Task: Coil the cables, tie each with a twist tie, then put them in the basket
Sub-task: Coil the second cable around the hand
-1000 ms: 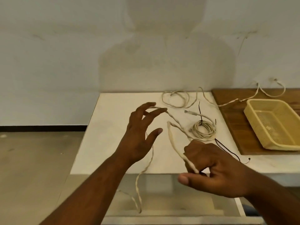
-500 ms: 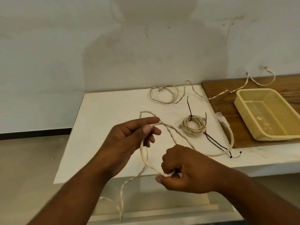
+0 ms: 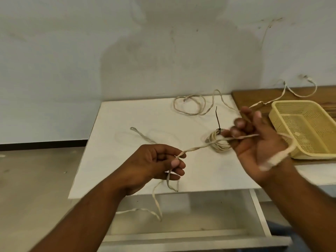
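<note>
A grey floor (image 3: 36, 179) lies at the far left, meeting a pale wall (image 3: 54, 70) along a dark skirting strip. The person's shadow falls on that wall.

The white bench (image 3: 112, 160) stands against the wall. Above its front edge, the left hand (image 3: 158, 164) pinches the cream cable (image 3: 200, 147) between thumb and bent fingers. One tail of the cable drops below the bench edge, and the strand runs taut to the right.

A loose cable (image 3: 190, 106) sprawls at the back of the bench. Nearer, a coiled cable (image 3: 221, 149) lies bound by a black twist tie (image 3: 217, 119).

The right hand (image 3: 258, 142) is held palm up over that coil with its fingers half bent. The cream cable crosses the palm and loops round the hand's outer edge. Motion blur hides whether the fingers clamp it.

The yellow basket (image 3: 294, 102) sits on a wooden board (image 3: 245, 95), cut off by the right edge of the frame.
</note>
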